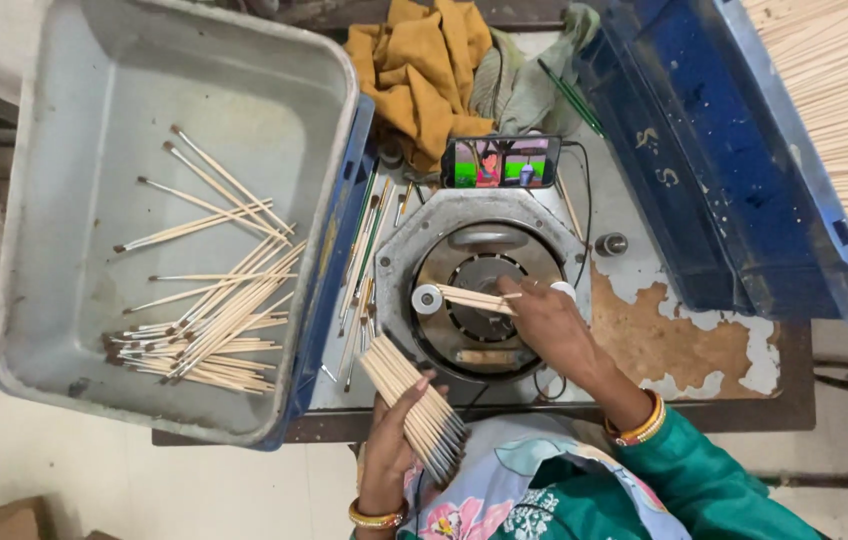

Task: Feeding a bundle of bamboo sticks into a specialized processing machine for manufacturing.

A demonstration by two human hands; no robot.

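Note:
My left hand [389, 450] grips a thick bundle of thin wooden sticks with dark tips [414, 405], held slanted near the table's front edge. My right hand [549, 320] reaches over a round grey metal machine [479, 290] and pinches a few wooden sticks [474, 298] that lie across the machine's dark centre, beside a small white roller [427, 298]. Bangles sit on both wrists.
A large grey metal tray [94, 110] at the left holds several finished sticks with tips [209, 330]. A phone showing a video [501, 162] leans behind the machine. Blue crate with a mass of bare sticks [844, 110] at right. Yellow cloth [429, 65] at back.

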